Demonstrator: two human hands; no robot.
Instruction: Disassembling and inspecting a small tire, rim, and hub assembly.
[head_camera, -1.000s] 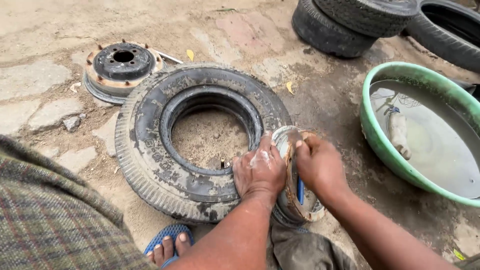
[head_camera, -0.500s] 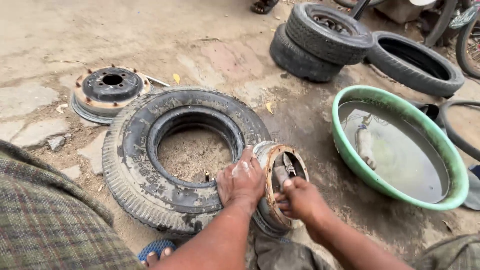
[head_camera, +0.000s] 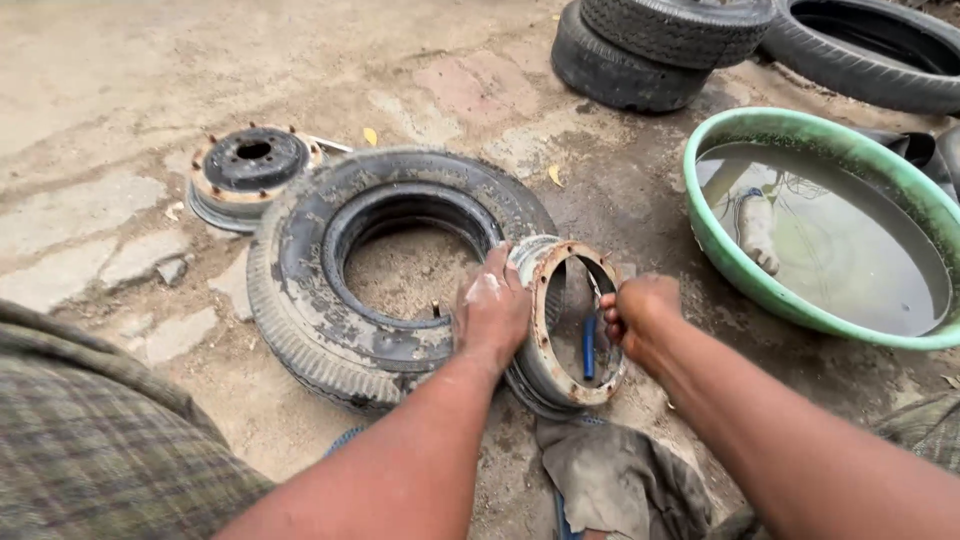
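Note:
A worn black tyre (head_camera: 310, 300) lies flat on the dirt ground. A rusty metal wheel rim ring (head_camera: 560, 385) stands tilted against the tyre's right side. My left hand (head_camera: 492, 312) grips the ring's left edge, fingers over the top. My right hand (head_camera: 640, 320) is closed at the ring's right edge, holding a thin tool with a blue handle (head_camera: 589, 348) that hangs inside the ring's opening.
A rusty wheel hub (head_camera: 250, 172) lies at the back left. A green basin (head_camera: 815, 310) of murky water sits to the right. Stacked tyres (head_camera: 650, 45) stand at the back, and a grey rag (head_camera: 620, 480) lies below the ring. A plaid-clad knee (head_camera: 90, 450) fills the lower left.
The rim ring has been tipped more upright against the tyre. My right hand shifted from the ring's front to its right edge. The camera view moved.

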